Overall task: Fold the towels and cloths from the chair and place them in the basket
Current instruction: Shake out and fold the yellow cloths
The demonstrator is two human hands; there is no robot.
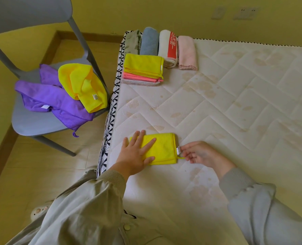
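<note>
A folded yellow cloth (162, 147) lies on the white mattress (217, 106) near its left edge. My left hand (136, 152) presses flat on the cloth's left half, fingers straight. My right hand (198, 152) is at the cloth's right edge, fingertips pinching its white tag and small loop. On the grey chair (32, 121) to the left lie an unfolded yellow cloth (85, 85) and purple cloths (53, 99). No basket is in view.
A stack of folded yellow, pink and beige cloths (143, 69) sits farther up the mattress. Behind it lie folded green, blue, white-and-red and pink towels (168, 46). Wood floor separates chair and mattress. A yellow wall runs behind.
</note>
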